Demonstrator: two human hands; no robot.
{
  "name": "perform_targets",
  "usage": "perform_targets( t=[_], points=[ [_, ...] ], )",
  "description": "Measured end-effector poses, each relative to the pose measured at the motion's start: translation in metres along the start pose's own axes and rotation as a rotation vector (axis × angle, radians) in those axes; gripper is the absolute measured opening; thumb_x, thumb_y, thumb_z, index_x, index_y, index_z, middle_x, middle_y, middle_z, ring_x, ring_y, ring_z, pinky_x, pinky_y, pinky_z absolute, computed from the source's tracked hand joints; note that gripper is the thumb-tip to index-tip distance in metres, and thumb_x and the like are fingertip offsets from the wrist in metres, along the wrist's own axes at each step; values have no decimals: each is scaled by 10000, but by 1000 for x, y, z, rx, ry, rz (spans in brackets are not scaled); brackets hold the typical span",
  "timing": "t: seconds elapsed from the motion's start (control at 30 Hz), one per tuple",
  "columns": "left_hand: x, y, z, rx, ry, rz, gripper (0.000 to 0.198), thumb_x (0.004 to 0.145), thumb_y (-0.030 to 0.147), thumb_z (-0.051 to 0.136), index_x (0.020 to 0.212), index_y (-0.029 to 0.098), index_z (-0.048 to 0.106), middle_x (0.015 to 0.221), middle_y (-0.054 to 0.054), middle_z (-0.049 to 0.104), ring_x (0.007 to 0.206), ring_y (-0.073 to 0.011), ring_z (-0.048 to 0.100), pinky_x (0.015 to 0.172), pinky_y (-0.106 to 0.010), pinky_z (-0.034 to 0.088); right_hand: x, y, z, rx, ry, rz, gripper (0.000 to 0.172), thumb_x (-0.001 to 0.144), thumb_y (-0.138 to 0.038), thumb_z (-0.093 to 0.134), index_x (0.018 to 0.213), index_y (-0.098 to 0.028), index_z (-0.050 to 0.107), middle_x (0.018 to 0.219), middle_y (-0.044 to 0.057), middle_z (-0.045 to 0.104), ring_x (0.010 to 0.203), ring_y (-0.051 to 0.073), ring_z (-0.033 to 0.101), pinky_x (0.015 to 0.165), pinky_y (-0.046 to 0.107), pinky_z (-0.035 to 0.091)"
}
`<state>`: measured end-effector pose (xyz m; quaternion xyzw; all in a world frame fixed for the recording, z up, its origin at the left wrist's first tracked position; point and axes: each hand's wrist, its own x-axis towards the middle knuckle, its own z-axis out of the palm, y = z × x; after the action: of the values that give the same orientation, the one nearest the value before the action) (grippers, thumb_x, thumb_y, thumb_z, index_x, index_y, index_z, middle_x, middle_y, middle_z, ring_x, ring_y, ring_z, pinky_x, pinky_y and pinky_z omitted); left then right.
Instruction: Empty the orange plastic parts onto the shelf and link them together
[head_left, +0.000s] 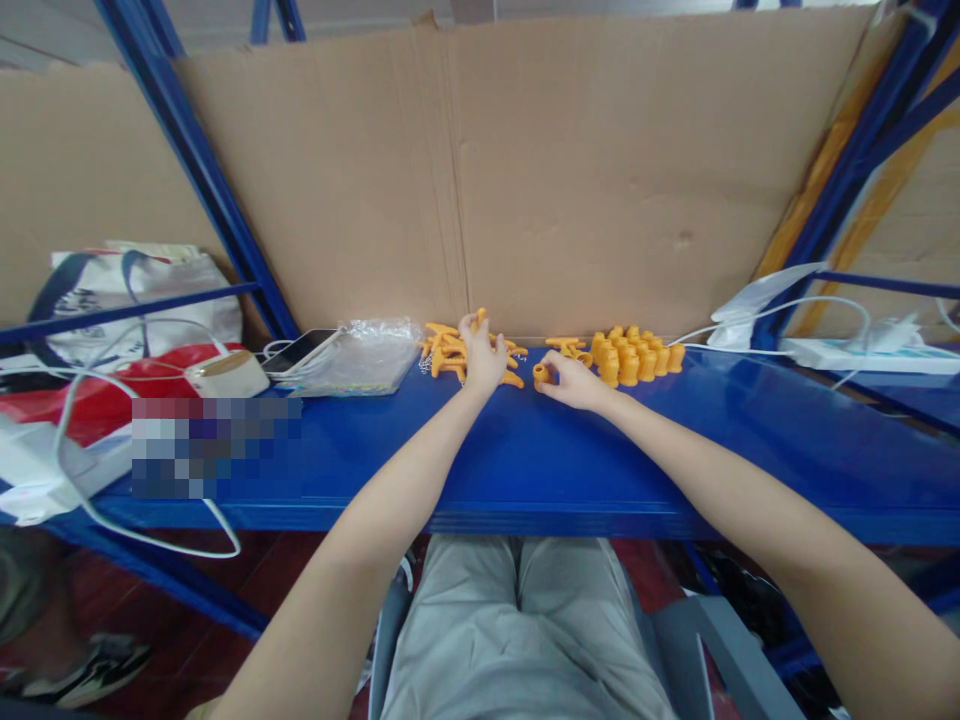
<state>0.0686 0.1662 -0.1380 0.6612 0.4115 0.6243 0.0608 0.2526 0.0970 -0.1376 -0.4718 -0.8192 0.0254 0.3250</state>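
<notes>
My left hand (486,360) is raised over a loose pile of orange T-shaped plastic pieces (448,350), pinching a small orange plastic piece (481,315) at its fingertips; most of that piece is hidden. To the right, my right hand (576,382) is closed around a short orange hollow cylinder (541,374) with a round opening at its end. Close behind that hand lie a few more orange pieces (568,346). Several orange knobbed cylinders (634,358) stand upright in tight rows just to its right.
A blue shelf (495,460) carries everything, backed by cardboard (585,180). On the left are a clear plastic bag (367,360), a phone (304,352), a white charger (225,375), cables and a cloth bag (150,300). A white power strip (870,355) lies at right.
</notes>
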Motion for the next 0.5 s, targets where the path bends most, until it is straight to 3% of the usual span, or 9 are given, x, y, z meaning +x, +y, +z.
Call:
perform_targets(
  t=[0.13,0.3,0.5],
  points=[
    [1,-6,2,12,-19,18,424,830,50,533,1226,195,583,1418,-140,415,1393,-271,446,1110,-422,490,-2,-10,-5,-120,-3,-48,194,853,-245,592,1035,-182,615,996,97,727,891,231,669,798,329,486],
    [-7,-7,-3,340,-263,-29,323,799,54,617,1090,184,674,1362,-146,503,1260,-297,558,1090,-464,493,-3,-18,-11,-303,-69,24,259,892,-250,569,1122,-161,647,1077,132,740,993,274,683,838,349,476],
    [-11,-22,-11,599,-455,66,205,836,218,651,1019,229,743,1196,-135,679,1210,-385,542,993,-577,482,-3,-16,-17,-435,-80,122,258,917,-244,544,1124,-161,673,1118,131,744,1034,271,687,862,338,479]
  ],
)
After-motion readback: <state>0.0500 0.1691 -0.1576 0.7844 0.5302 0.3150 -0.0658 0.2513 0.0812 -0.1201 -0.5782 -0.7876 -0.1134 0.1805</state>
